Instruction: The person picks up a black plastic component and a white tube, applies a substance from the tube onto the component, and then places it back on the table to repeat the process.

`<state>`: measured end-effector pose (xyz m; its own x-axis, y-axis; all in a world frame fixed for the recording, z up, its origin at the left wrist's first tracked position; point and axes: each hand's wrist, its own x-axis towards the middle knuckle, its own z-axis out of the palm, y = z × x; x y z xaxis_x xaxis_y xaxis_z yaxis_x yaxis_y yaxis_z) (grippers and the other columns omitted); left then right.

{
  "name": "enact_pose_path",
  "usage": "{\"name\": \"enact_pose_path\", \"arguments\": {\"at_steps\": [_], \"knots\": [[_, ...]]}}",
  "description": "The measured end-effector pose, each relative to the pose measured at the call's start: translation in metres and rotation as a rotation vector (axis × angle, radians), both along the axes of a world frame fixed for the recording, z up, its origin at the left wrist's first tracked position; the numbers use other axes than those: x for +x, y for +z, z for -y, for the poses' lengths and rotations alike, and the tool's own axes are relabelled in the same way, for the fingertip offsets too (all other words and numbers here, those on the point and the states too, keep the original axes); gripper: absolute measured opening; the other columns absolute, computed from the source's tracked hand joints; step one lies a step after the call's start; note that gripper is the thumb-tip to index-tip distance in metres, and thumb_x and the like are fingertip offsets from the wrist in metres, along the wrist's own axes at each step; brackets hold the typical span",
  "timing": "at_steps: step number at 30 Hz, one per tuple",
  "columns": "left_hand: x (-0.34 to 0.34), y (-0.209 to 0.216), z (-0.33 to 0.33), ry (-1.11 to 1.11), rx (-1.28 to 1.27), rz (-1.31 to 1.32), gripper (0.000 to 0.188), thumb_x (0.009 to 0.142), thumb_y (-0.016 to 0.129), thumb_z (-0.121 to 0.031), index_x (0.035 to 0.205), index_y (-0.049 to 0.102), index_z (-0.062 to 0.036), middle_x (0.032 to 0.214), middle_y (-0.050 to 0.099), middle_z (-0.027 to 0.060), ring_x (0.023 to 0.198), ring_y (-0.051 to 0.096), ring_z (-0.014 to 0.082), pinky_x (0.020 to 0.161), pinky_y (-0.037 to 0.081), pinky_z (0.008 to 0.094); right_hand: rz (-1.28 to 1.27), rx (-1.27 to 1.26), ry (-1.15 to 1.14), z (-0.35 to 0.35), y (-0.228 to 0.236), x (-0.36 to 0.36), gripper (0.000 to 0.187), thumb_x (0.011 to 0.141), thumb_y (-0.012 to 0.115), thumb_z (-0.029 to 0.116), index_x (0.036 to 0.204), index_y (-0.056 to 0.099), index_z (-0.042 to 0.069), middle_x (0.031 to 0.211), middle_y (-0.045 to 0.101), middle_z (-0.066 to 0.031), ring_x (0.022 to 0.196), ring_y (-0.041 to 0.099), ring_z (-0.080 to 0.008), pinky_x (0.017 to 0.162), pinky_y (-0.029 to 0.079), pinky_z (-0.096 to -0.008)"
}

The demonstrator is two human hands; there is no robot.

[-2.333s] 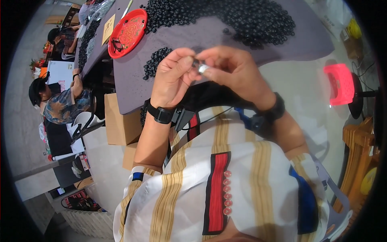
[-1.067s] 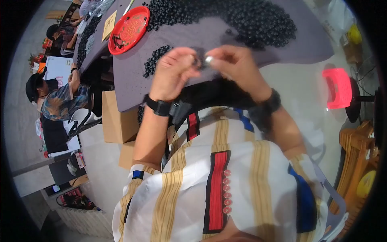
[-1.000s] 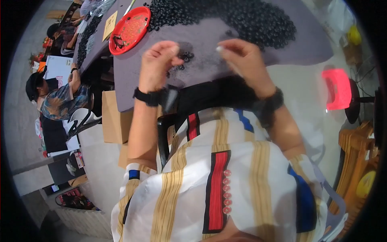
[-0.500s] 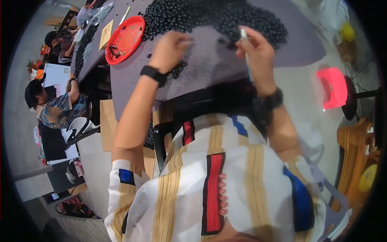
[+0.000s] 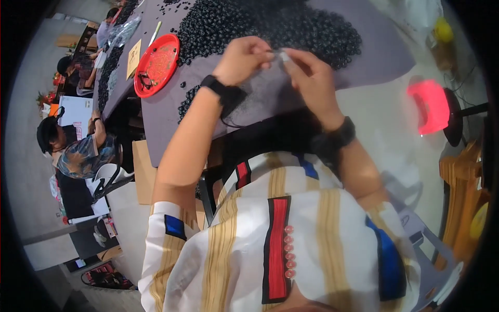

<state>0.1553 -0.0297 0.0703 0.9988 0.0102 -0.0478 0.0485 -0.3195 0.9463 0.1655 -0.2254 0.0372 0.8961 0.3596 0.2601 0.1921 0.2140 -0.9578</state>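
My hands meet over the table, their fingertips almost touching. In my right hand (image 5: pixel 312 78) is a slim pen-shaped tool (image 5: pixel 284 56), its pale tip showing between thumb and forefinger. My left hand (image 5: pixel 244 58) is closed in a pinch at that tip; whatever its fingers hold is too small and blurred to name. Beyond both hands spreads a big heap of small round black parts (image 5: pixel 218 26), some looking like rings with holes. A smaller cluster of the black parts (image 5: pixel 188 101) lies beside my left wrist.
A red oval tray (image 5: pixel 174 52) with dark scraps stands at the left on the grey-covered table (image 5: pixel 358 78). Near it lie a tan card (image 5: pixel 133 58) and a pale stick-like tool (image 5: pixel 155 32). Other people (image 5: pixel 86 151) sit at the far left. A pink stool (image 5: pixel 431 106) stands at right.
My left hand has moved right, away from the small cluster, and my right hand has come inward and down with the pen-shaped tool. The hands now meet.
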Motion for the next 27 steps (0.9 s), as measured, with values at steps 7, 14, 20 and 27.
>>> {"name": "enact_pose_path", "arguments": {"at_steps": [7, 14, 20, 27], "knots": [[-0.080, 0.021, -0.002, 0.092, -0.745, -0.125, 0.023, 0.092, 0.056, -0.004, 0.113, 0.061, 0.0054, 0.093, 0.067, 0.0098, 0.077, 0.066, 0.0137, 0.078, 0.058, 0.0288, -0.004, 0.125, 0.323, -0.006, 0.011, -0.025, 0.031, 0.086, 0.064, 0.005, 0.117, 0.059, 0.006, 0.083, 0.055, 0.0045, 0.069, 0.049, -0.0021, 0.061, 0.041, -0.0170], [-0.110, 0.012, 0.001, 0.134, -0.887, -0.059, 0.023, 0.093, 0.053, -0.004, 0.114, 0.059, 0.0057, 0.100, 0.065, 0.0108, 0.086, 0.065, 0.0161, 0.079, 0.058, 0.0305, -0.013, 0.068, 0.462, -0.012, 0.020, -0.047, 0.032, 0.085, 0.065, 0.003, 0.116, 0.056, 0.005, 0.084, 0.053, 0.0046, 0.073, 0.049, -0.0012, 0.064, 0.041, -0.0172], [-0.111, 0.010, 0.001, 0.091, -0.949, -0.040, 0.025, 0.093, 0.054, -0.004, 0.117, 0.055, 0.0043, 0.095, 0.064, 0.0095, 0.083, 0.065, 0.0152, 0.080, 0.058, 0.0321, -0.002, 0.062, 0.455, -0.013, 0.017, -0.047, 0.034, 0.085, 0.064, 0.003, 0.118, 0.058, 0.005, 0.083, 0.054, 0.0055, 0.073, 0.050, -0.0017, 0.064, 0.041, -0.0173], [-0.111, 0.007, 0.001, 0.012, -1.007, -0.015, 0.027, 0.094, 0.053, -0.003, 0.119, 0.053, 0.0038, 0.096, 0.065, 0.0108, 0.086, 0.065, 0.0162, 0.081, 0.058, 0.0330, -0.071, 0.088, 0.545, -0.012, 0.019, -0.041, 0.034, 0.086, 0.064, 0.006, 0.119, 0.061, 0.004, 0.079, 0.060, 0.0042, 0.065, 0.050, -0.0023, 0.059, 0.041, -0.0171]]}}
